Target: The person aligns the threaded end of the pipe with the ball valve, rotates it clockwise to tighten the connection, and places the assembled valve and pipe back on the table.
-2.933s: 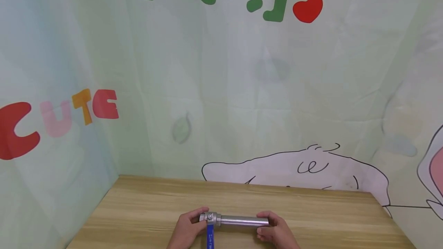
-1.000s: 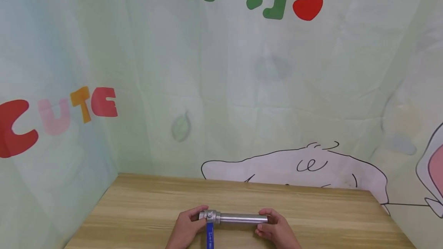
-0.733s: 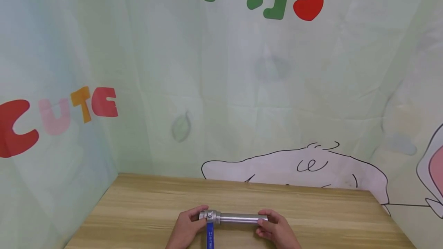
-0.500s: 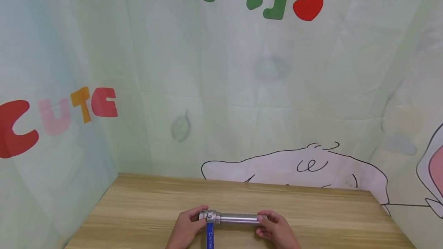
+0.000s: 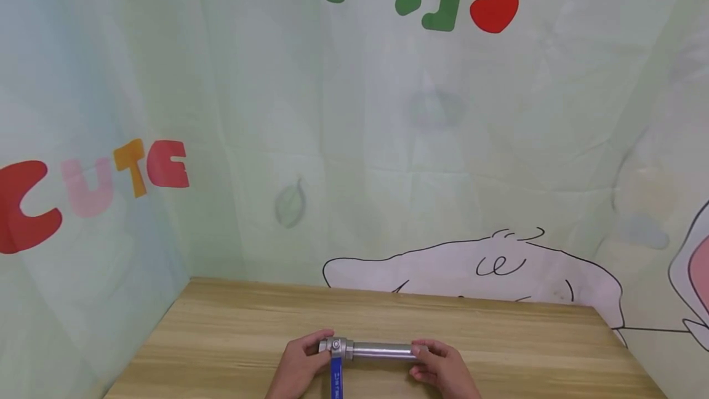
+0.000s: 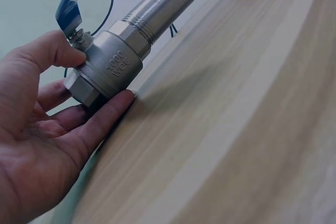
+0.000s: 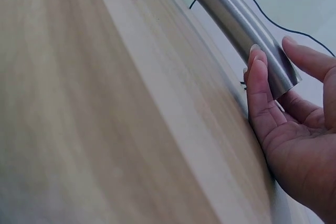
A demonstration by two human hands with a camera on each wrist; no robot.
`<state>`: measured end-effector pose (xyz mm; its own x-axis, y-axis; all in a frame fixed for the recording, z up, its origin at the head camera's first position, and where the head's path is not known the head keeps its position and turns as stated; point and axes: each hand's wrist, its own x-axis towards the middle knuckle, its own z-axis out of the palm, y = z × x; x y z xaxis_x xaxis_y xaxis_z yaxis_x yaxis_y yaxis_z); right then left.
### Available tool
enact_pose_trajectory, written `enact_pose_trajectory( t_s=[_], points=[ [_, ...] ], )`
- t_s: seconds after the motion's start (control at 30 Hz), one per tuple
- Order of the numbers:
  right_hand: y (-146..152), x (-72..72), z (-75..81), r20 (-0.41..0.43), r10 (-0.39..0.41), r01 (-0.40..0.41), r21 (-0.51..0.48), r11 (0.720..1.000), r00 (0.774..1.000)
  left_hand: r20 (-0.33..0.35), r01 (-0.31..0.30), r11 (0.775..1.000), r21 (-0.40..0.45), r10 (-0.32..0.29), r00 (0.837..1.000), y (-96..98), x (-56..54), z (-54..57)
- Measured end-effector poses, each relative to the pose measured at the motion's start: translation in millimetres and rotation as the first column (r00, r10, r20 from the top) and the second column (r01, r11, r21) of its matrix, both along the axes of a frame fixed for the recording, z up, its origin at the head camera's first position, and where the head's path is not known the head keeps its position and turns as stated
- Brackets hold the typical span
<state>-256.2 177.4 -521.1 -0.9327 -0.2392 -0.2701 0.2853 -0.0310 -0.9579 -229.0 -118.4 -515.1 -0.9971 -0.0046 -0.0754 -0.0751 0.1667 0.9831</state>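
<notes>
A steel ball valve (image 5: pixel 340 348) with a blue lever handle (image 5: pixel 336 378) joins a straight steel pipe (image 5: pixel 382 351) lying crosswise before me. My left hand (image 5: pixel 297 367) holds the valve body at its outer end, thumb on the near side by the lever; in the left wrist view the body (image 6: pixel 107 64) bears "1000 WOG". A few pipe threads (image 6: pixel 138 24) show where the pipe enters the valve. At the pipe's free end, my right hand (image 5: pixel 445 369) holds it between thumb and fingers. The right wrist view shows that pipe end (image 7: pixel 278 72) between the thumb and curled fingers (image 7: pixel 260 85).
Both hands are over a wood-grain table (image 5: pixel 249 319), close to its surface. A printed cloth backdrop (image 5: pixel 365 140) hangs behind and along the sides, meeting the table's back edge.
My right thumb has moved up from below the pipe onto its near side, partly covering its end. The left hand keeps its hold on the valve, and the lever still points toward me.
</notes>
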Motion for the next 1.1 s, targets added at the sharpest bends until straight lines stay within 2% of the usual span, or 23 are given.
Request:
enact_pose_trajectory(
  t_s=[0.33, 0.63, 1.1],
  points=[
    [-1.7, 4.0, 1.2, -0.037, 0.004, -0.006, -0.054, 0.998, 0.999, -0.005, 0.004, 1.0, 0.004, -0.004, 1.0, -1.0, 1.3, 1.2],
    [-2.3, 2.2, 2.5, -0.023, 0.011, -0.012, -0.012, 1.0, 1.0, -0.006, -0.003, 1.0, -0.008, 0.003, 1.0, 0.1, 0.7, 0.9],
    [-3.5, 3.5, 5.2, -0.034, 0.05, -0.051, -0.01, 0.999, 0.998, -0.03, -0.007, 1.0, -0.025, 0.007, 1.0, 0.3, 1.2, 0.4]
  ],
)
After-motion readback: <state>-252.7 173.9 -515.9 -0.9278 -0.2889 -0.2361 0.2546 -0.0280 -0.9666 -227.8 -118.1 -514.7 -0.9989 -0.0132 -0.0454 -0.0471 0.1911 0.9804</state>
